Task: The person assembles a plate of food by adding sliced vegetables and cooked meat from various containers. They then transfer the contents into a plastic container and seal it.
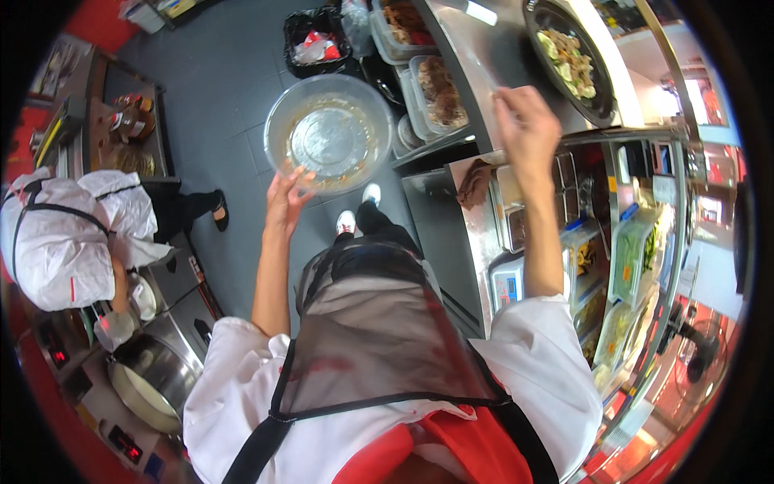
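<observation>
My left hand (284,202) grips the near rim of a clear round plastic bowl (281,142). The bowl hangs tilted above the floor, with brownish sauce residue and small bits inside. Over the steel counter (465,45) my right hand (531,124) is raised with its fingers curled and slightly blurred. I see nothing held in it, though the inside of its grasp is hidden. Just beyond that hand, a black oval plate (595,109) carries sliced pale-green vegetables and browned meat (577,63).
Food tubs (438,91) fill a shelf under the counter, beside a black-lined bin (302,63). A digital scale (507,281), a brown cloth (474,184) and ingredient containers (632,260) are at right. A co-worker (66,236) bends near a large steel pot (154,375) at left.
</observation>
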{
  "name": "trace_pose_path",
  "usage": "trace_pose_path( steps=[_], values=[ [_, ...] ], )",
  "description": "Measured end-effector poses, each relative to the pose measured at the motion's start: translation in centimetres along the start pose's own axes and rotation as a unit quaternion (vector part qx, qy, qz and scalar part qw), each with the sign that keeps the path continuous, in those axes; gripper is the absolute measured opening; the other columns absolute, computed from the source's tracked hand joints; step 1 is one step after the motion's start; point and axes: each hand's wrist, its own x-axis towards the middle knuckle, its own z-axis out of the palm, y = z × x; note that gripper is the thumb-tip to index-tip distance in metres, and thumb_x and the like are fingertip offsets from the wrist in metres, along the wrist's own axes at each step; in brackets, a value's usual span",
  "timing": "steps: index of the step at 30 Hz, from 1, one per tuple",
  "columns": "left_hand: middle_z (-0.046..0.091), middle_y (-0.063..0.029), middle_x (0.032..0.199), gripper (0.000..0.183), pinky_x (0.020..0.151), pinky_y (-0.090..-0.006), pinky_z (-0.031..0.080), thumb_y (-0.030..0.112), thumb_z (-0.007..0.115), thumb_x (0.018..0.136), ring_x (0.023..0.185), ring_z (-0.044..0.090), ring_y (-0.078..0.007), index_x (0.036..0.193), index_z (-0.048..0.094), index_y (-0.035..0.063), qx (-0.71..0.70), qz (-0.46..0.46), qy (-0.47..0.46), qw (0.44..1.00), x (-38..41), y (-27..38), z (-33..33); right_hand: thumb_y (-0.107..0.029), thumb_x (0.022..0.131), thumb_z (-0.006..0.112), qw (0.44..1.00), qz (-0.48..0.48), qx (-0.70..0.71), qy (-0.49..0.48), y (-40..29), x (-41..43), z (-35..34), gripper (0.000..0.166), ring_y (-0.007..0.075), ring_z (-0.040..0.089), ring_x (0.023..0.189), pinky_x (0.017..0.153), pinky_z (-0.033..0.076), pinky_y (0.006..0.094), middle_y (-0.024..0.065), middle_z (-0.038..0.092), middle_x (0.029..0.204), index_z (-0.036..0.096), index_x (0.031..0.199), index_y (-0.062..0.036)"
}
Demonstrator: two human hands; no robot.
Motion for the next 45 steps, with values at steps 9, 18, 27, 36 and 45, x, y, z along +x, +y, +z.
trace_pose_path(
  steps=[9,18,27,36,45],
  values=[
    [0.048,-0.0149,0.131,0.071,0.094,-0.0492,0.047,0.018,0.068,0.082,0.117,0.053,-0.0302,0.140,0.030,0.0058,-0.056,0.007,-0.053,0.997,7.6,1.9,4.4,-0.008,0.083,0.070,0.752,0.358,0.545,-0.096,3.2,6.6,7.4,0.024,0.0185,0.068,0.074,0.067,0.055,0.0248,0.0129,0.068,0.091,0.066,0.103,0.0052],
    [0.043,-0.0167,0.137,0.080,0.103,-0.0502,0.038,0.029,0.073,0.077,0.123,0.048,-0.0343,0.141,0.031,0.0031,-0.036,0.023,-0.072,0.997,16.0,5.6,6.6,-0.020,0.086,0.070,0.655,0.516,0.508,-0.218,6.8,8.1,22.0,0.033,0.0136,0.064,0.076,0.068,0.050,0.0222,0.0038,0.066,0.093,0.064,0.111,-0.0003],
    [0.051,-0.0143,0.129,0.069,0.092,-0.0435,0.047,0.018,0.069,0.080,0.116,0.053,-0.0274,0.138,0.034,0.0029,-0.012,-0.054,-0.040,0.998,22.8,10.3,4.6,-0.024,0.087,0.069,0.643,0.524,0.479,-0.287,7.0,13.3,30.6,0.031,0.0057,0.058,0.071,0.065,0.047,0.0214,-0.0035,0.066,0.089,0.066,0.112,-0.0067],
    [0.054,-0.0130,0.123,0.065,0.092,-0.0401,0.048,0.006,0.069,0.078,0.112,0.055,-0.0233,0.135,0.037,0.0025,0.044,-0.105,0.001,0.994,32.9,12.9,-1.3,-0.019,0.086,0.069,0.541,0.602,0.524,-0.266,8.0,12.4,43.0,0.032,0.0083,0.058,0.069,0.063,0.046,0.0226,-0.0003,0.064,0.085,0.062,0.113,-0.0039],
    [0.058,-0.0077,0.120,0.066,0.091,-0.0345,0.049,0.005,0.070,0.072,0.108,0.057,-0.0202,0.133,0.045,0.0037,0.081,-0.210,-0.104,0.969,41.6,13.8,-6.5,-0.026,0.091,0.059,0.366,0.591,0.652,-0.302,12.2,12.0,51.2,0.041,0.0231,0.059,0.106,0.094,0.047,0.0372,0.0129,0.061,0.116,0.052,0.124,-0.0023]
  ],
)
